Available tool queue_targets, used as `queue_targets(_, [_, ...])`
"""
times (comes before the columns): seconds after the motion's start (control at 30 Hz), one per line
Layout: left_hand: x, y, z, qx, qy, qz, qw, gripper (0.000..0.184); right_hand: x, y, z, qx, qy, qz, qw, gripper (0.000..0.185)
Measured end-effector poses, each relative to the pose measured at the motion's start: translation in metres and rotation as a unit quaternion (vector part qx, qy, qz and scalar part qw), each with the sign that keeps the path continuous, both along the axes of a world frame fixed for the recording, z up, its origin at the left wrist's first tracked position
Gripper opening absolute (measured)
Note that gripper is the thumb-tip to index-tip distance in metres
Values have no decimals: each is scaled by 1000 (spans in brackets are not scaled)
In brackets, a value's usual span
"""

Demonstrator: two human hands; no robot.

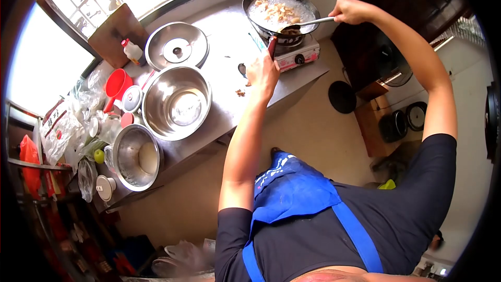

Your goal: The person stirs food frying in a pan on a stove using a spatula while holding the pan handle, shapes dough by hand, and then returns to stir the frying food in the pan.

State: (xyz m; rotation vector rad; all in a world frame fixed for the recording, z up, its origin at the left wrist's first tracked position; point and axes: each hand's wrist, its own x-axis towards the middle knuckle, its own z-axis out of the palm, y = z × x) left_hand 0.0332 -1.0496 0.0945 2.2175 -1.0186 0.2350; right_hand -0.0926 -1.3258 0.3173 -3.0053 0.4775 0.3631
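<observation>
A dark wok (pixel 251 16) sits on a portable gas stove (pixel 292 60) at the far end of the counter, with pale brown pieces of food in bubbling liquid (pixel 276 11) inside. My left hand (pixel 263 75) is closed round the wok's reddish-brown handle (pixel 272 46). In my right hand (pixel 355 11), raised to the wok's right, is the grey handle of a cooking spatula (pixel 317 21). Its dark head rests among the food by the near rim, and its exact shape is hard to make out.
Steel bowls (pixel 177 102) stand along the metal counter (pixel 229 81), beside a red plastic dipper (pixel 119 83) and a white bottle (pixel 133 52). A wooden board (pixel 119 34) leans by the window. Plastic bags (pixel 65 130) crowd the left end. A round black lid (pixel 343 97) is off to the right.
</observation>
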Motion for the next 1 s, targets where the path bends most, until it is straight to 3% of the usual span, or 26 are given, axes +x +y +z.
queue_targets(0.23, [3,2,6,15,-20,-8,1000,23,-11,66,-78,-50,-44,-110,992,21])
queue_targets(0.4, [4,1,1,9,-11,-6,1000,26,6,70,-144,-94,-85,-131,983,36])
queue_targets(0.7, [0,3,2,9,-11,-15,1000,23,11,89,-178,-125,-135,-181,966,39])
queue_targets(0.9, [-2,3,3,15,-5,-22,1000,25,20,83,-190,-80,-186,-218,955,40])
queue_targets(1.0, [-4,2,5,15,-4,-16,1000,25,17,81,-192,-48,-193,-257,946,32])
